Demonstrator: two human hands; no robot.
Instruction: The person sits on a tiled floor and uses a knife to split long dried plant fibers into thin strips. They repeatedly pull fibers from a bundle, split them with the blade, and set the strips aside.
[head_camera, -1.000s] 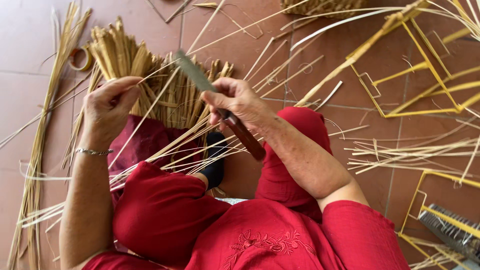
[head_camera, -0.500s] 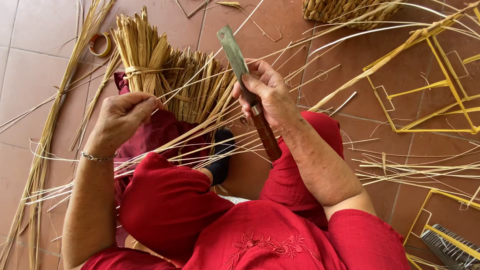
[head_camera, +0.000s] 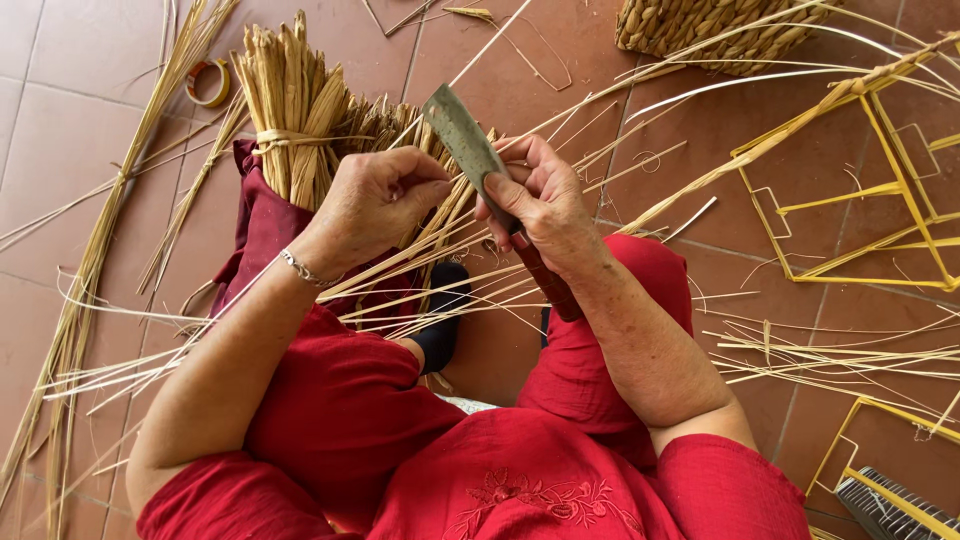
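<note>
The tiled floor (head_camera: 60, 130) carries a yellow wire frame (head_camera: 880, 200), a woven basket (head_camera: 720, 30) and a tied bundle of straw (head_camera: 290, 110) standing ahead of the red-clad knees. The right hand (head_camera: 545, 205) is clamped on a knife (head_camera: 470, 150), blade tilted up-left. The left hand (head_camera: 375, 200), close beside it, pinches thin straw strips (head_camera: 440, 265)

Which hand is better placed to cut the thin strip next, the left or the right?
Probably the right hand: it already holds the knife by its handle, blade up beside the strip. The left hand only pinches the strip.
</note>
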